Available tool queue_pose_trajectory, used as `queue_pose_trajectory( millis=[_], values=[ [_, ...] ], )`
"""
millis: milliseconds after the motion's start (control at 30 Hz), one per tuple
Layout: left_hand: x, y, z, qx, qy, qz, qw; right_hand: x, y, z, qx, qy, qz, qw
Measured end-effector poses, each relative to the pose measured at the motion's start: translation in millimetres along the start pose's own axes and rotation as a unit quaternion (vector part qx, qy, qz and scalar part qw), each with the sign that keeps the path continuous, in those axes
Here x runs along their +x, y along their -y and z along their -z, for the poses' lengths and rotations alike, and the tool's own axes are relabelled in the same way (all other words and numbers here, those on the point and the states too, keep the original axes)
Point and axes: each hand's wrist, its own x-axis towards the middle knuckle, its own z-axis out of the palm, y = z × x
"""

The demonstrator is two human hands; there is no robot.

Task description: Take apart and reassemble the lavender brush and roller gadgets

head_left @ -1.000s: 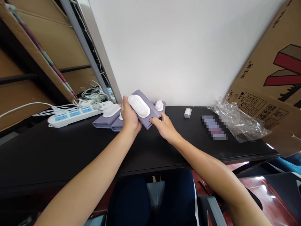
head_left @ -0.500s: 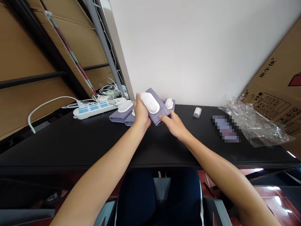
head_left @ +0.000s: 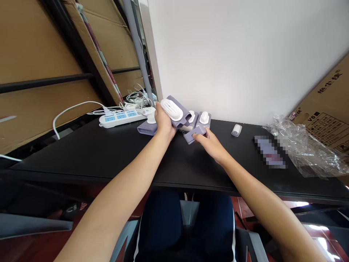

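My left hand (head_left: 164, 123) grips a flat purple casing (head_left: 185, 114) with a ribbed white oval piece (head_left: 171, 110) on its upper face. A short purple end piece (head_left: 195, 134) is pinched in my right hand (head_left: 209, 143), thumb on top. A gap separates the two purple parts, and something pale and whitish shows in it. Behind them on the black table are similar purple units with white tops, one unit (head_left: 204, 118) right of the casing and another unit (head_left: 146, 128) left of my left hand. My left fingers are mostly hidden under the casing.
On the left lies a white power strip (head_left: 122, 118) with cables. A small clear-wrapped cylinder (head_left: 236, 130), a blurred-out flat object (head_left: 269, 152) and crumpled clear plastic (head_left: 308, 145) lie on the right of the black table (head_left: 122, 153). A cardboard box (head_left: 329, 105) leans at the right.
The purple end piece has come away from the casing, drawn toward the lower right by my right hand. The camera view has shifted a little left.
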Motion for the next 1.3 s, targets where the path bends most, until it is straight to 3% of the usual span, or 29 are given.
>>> queue_pose_trajectory(
  millis=[333, 433, 633, 800, 900, 1033, 1167, 1300],
  values=[
    [-4.2, -5.0, -4.0, -0.033, -0.07, -0.007, 0.997, 1.1, 6.9, 18.8, -0.014, 0.009, -0.013, 1.0],
    [-3.8, -8.8, -3.7, -0.027, -0.079, -0.012, 0.996, 5.9, -0.3, 33.4, -0.084, 0.022, 0.001, 0.996],
    [-4.4, -13.2, -4.6, -0.031, -0.064, -0.006, 0.997, 12.9, -15.6, 56.5, -0.281, 0.034, -0.008, 0.959],
    [-4.5, -15.2, -4.5, -0.054, -0.04, 0.046, 0.997, 13.4, -22.1, 63.5, -0.415, 0.04, 0.004, 0.909],
    [-5.2, -15.3, -5.3, -0.074, -0.045, 0.057, 0.995, 8.8, -17.7, 60.0, -0.42, 0.031, 0.029, 0.906],
    [-13.8, -11.9, -11.6, -0.081, -0.045, 0.029, 0.995, 0.1, -3.1, 40.0, -0.362, -0.021, 0.124, 0.924],
    [-32.1, -3.5, -21.9, -0.05, -0.047, -0.013, 0.998, -1.2, 1.1, 17.3, -0.333, -0.004, 0.183, 0.925],
    [-46.3, 5.7, -27.4, -0.006, -0.04, -0.009, 0.999, 4.0, -6.8, 9.7, -0.279, 0.012, 0.181, 0.943]
  ],
)
